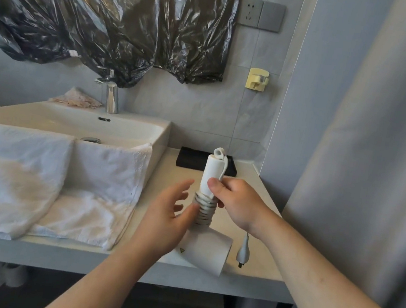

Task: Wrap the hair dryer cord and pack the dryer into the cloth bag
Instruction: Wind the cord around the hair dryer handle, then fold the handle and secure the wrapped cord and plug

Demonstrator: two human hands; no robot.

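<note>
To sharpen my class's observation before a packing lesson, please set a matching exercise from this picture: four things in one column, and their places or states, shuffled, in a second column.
Things:
1. cord
2. plug
3. white towels
4. yellow hook

Places or states:
A. stuck on the wall
B. coiled round the dryer handle
C. draped over the sink's front
D. loose, right of the dryer barrel

Pairs: 1-B, 2-D, 3-C, 4-A.
</note>
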